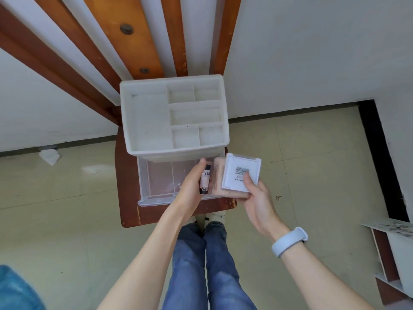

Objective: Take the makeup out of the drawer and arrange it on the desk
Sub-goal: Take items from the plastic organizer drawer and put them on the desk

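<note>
While the clear drawer (156,186) stands pulled out toward the near edge of the small brown desk (127,198), both hands are loaded over its right half. Left hand (192,186) curls round a slim tube (205,180), black cap at each end, pale label; thumb reaches up along its far end. Right hand (257,198) holds a stack: a white square compact (240,173) on top, thumb pressed on its lid, and a flat peach-coloured pad or case (220,180) beneath (which one, cannot tell). Fingers under the stack are hidden.

Handling, as judged: all three look light. Tube is rigid, smooth, apt to roll if laid on its side; grip mid-barrel, stand it on a cap end. Compact is hard plastic with glossy faces, so it may slide off the peach piece if the stack tilts; keep it level, thumb on top. Lid hinge probably fragile.

Drawer sections to the left look empty. White organiser tray (174,117) sits behind, on the far side.
</note>
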Tool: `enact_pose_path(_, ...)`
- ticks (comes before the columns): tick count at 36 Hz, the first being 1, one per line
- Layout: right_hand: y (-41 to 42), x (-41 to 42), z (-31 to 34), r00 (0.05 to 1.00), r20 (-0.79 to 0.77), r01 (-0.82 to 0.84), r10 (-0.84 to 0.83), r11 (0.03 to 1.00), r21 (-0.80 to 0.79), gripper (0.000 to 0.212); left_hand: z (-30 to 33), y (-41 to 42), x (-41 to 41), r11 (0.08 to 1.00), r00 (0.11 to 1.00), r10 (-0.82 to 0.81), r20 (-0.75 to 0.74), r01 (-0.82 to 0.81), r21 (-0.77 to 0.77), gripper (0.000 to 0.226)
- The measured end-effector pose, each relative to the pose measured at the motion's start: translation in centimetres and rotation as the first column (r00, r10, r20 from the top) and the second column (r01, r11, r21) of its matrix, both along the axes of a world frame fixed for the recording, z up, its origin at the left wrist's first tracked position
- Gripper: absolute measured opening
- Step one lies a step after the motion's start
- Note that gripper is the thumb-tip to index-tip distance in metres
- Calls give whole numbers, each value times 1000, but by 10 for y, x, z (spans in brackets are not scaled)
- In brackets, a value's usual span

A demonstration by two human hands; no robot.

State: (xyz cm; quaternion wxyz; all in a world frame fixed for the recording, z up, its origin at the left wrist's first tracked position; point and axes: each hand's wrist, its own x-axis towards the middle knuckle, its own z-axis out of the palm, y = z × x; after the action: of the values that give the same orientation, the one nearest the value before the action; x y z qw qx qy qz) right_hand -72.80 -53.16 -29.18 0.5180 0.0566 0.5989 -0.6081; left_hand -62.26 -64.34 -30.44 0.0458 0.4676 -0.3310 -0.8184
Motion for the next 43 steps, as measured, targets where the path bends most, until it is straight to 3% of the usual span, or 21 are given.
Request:
enact_pose_path(2,-6,10,7,986,-68,-154,153,988,-7,32,10,1,11,996,998,-60,-6,60,-67,53)
enact_pose_path(5,-15,29,9,914,-185,-363,361,931,21,18,21,1,30,991,998,21,55,-14,-132,57)
enact_pose_path(8,-25,47,9,816,-276,-509,509,857,78,29,26,1,52,969,986,120,112,-92,-228,45)
enact_pose_path(11,-33,62,11,786,-248,-552,566,823,133,36,26,0,73,944,970,188,151,-136,-302,32)
enact_pose_path(13,-35,69,9,818,-171,-521,549,834,184,40,24,-1,89,926,958,227,178,-156,-343,28)
enact_pose_path(16,-34,76,4,832,-121,-463,541,799,383,33,20,-5,114,907,922,298,249,-192,-374,32)
enact_pose_path(17,-32,77,1,864,-38,-443,503,792,421,30,19,-6,122,902,909,320,266,-206,-379,32)
enact_pose_path(19,-30,80,-3,918,241,-391,313,815,428,25,18,-9,136,888,890,354,288,-224,-401,28)
enact_pose_path(22,-35,82,-7,863,504,-190,-43,896,402,14,18,-11,152,870,870,389,302,-238,-432,27)
enact_pose_path(26,-55,76,-11,805,520,82,-287,921,381,39,19,-12,163,857,866,395,307,-227,-464,29)
enact_pose_path(32,-90,59,-4,821,503,153,-272,952,265,52,20,-12,169,858,863,397,312,-229,-460,30)
enact_pose_path(36,-121,49,-2,847,465,185,-256,964,193,35,21,-12,167,866,868,399,296,-251,-434,32)
enact_pose_path(41,-126,47,-3,884,422,126,-201,972,198,24,27,-14,167,891,877,385,287,-272,-363,33)
enact_pose_path(43,-118,52,3,931,352,31,-99,981,192,21,31,-15,168,901,885,382,267,-292,-322,32)
